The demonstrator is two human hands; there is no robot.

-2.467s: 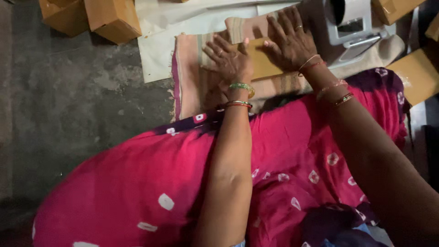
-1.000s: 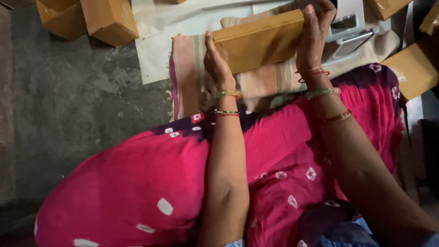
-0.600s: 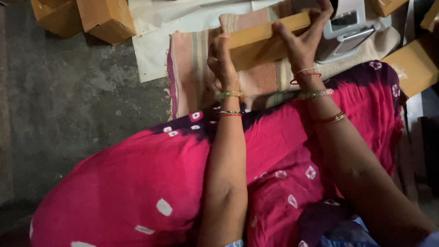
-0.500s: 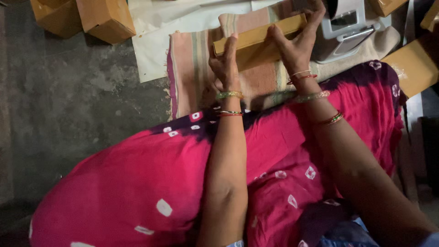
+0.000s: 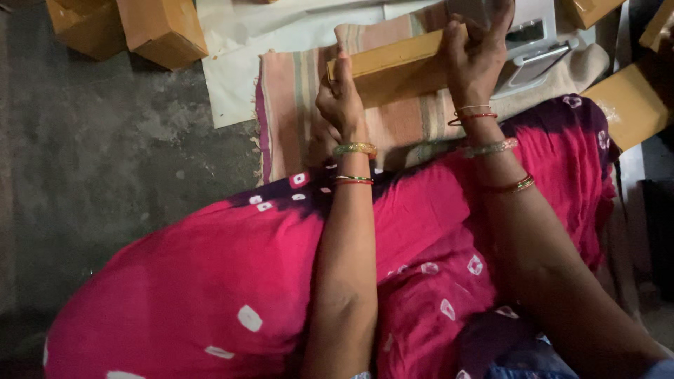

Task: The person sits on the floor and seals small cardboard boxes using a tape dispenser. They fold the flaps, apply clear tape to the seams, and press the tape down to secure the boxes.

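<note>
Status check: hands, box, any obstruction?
Left hand and right hand grip box ends. Box raised over striped mat. Nothing blocking.

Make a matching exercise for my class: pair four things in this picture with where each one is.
Things:
1. flat brown box
2. striped cloth
3. two brown boxes
4. white device

Places:
A. top left, on the grey floor
B. held at its ends between the left hand and right hand
C. spread on the floor under the hands
D. beyond the right hand

Pairs: 1-B, 2-C, 3-A, 4-D
</note>
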